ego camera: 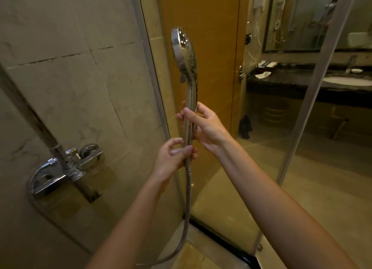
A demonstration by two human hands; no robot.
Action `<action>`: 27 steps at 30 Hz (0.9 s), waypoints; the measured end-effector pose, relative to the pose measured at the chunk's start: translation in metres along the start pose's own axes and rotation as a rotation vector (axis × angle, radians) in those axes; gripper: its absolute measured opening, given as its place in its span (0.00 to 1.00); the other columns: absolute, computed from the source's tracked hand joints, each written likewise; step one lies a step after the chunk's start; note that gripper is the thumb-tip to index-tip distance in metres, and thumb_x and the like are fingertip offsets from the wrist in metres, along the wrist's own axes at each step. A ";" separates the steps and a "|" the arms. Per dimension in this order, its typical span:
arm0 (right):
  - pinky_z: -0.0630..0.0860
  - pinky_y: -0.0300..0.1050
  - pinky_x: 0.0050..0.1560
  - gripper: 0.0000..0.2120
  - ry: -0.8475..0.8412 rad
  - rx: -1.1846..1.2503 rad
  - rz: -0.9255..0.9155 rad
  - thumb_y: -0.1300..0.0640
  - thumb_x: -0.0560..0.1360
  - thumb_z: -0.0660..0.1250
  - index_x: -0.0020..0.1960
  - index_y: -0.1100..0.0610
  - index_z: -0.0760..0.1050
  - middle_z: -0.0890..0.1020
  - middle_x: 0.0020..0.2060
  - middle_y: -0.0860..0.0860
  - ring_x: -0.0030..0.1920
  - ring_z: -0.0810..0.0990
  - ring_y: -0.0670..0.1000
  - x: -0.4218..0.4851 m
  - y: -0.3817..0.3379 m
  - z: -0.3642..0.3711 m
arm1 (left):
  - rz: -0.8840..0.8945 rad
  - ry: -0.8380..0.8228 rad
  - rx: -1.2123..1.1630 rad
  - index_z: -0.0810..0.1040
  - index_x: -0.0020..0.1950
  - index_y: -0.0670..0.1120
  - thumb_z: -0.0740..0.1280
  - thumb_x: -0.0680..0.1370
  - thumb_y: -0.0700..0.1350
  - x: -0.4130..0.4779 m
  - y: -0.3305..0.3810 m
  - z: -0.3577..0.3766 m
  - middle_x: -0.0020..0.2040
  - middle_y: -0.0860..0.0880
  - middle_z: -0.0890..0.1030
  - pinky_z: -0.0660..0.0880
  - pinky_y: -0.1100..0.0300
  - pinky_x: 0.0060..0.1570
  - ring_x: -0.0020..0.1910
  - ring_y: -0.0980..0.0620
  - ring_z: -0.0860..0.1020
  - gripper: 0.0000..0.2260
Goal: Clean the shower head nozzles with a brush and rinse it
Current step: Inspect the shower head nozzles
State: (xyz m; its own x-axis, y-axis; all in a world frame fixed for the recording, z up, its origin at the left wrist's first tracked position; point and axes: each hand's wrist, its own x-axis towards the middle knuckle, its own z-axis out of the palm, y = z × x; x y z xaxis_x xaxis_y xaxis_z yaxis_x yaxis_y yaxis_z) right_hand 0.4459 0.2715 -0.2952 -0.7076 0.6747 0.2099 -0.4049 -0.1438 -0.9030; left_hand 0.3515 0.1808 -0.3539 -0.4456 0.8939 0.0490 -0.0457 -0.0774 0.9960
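A chrome hand shower head [184, 53] stands upright in front of me, its nozzle face turned to the right. My right hand [203, 123] grips its handle about midway. Just below, my left hand [174, 157] pinches the nut where the metal hose [188, 198] joins the handle. The hose hangs down and curves off to the lower left. No brush is in view.
A chrome mixer tap [66, 172] with a riser pipe is fixed to the tiled wall at the left. Glass shower panels [261, 148] stand right behind the shower head. Beyond the glass are a dark counter with a basin [346, 80] and a mirror.
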 end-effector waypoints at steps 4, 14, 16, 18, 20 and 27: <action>0.74 0.54 0.63 0.32 -0.017 0.122 -0.002 0.55 0.70 0.70 0.70 0.58 0.63 0.83 0.46 0.52 0.54 0.82 0.52 0.000 0.001 -0.003 | -0.012 -0.039 -0.036 0.77 0.48 0.47 0.70 0.70 0.45 0.002 0.003 0.001 0.43 0.45 0.86 0.79 0.60 0.42 0.41 0.52 0.84 0.08; 0.72 0.48 0.60 0.17 -0.022 -0.023 -0.029 0.53 0.83 0.49 0.59 0.55 0.75 0.77 0.52 0.51 0.54 0.76 0.51 -0.005 -0.007 -0.004 | 0.100 0.061 0.047 0.79 0.54 0.42 0.67 0.75 0.40 -0.004 0.005 0.013 0.48 0.43 0.84 0.80 0.58 0.49 0.46 0.50 0.83 0.08; 0.75 0.46 0.56 0.16 0.052 -0.001 -0.041 0.53 0.84 0.48 0.61 0.57 0.73 0.77 0.48 0.52 0.49 0.77 0.50 -0.006 -0.008 0.000 | 0.116 0.070 0.071 0.79 0.54 0.42 0.67 0.75 0.41 -0.005 0.007 0.016 0.48 0.43 0.84 0.80 0.57 0.50 0.46 0.50 0.83 0.09; 0.76 0.47 0.53 0.14 0.151 -0.027 -0.067 0.53 0.84 0.49 0.61 0.57 0.68 0.78 0.45 0.52 0.46 0.78 0.50 -0.005 -0.006 0.004 | 0.115 0.070 0.100 0.80 0.53 0.44 0.67 0.75 0.41 -0.005 0.008 0.019 0.46 0.45 0.84 0.80 0.58 0.50 0.46 0.51 0.83 0.08; 0.77 0.45 0.51 0.13 0.207 -0.099 -0.116 0.51 0.83 0.50 0.62 0.56 0.66 0.78 0.45 0.51 0.43 0.79 0.47 -0.004 -0.004 0.006 | 0.112 0.079 0.113 0.80 0.51 0.46 0.67 0.75 0.42 -0.005 0.007 0.023 0.45 0.47 0.85 0.79 0.57 0.50 0.46 0.51 0.83 0.06; 0.75 0.58 0.62 0.35 0.204 -0.402 -0.170 0.41 0.66 0.71 0.67 0.51 0.62 0.73 0.63 0.55 0.63 0.74 0.55 -0.004 0.004 0.011 | 0.079 0.175 0.064 0.79 0.48 0.45 0.68 0.74 0.41 -0.009 0.004 0.027 0.45 0.45 0.84 0.79 0.58 0.47 0.45 0.50 0.84 0.04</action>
State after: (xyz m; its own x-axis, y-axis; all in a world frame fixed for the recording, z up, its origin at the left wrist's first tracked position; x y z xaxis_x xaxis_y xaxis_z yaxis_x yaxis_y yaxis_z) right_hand 0.4407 0.2606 -0.2957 -0.5064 0.7986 0.3254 -0.2204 0.2450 -0.9441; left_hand 0.3792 0.1846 -0.3485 -0.5940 0.7957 0.1185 0.0499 -0.1106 0.9926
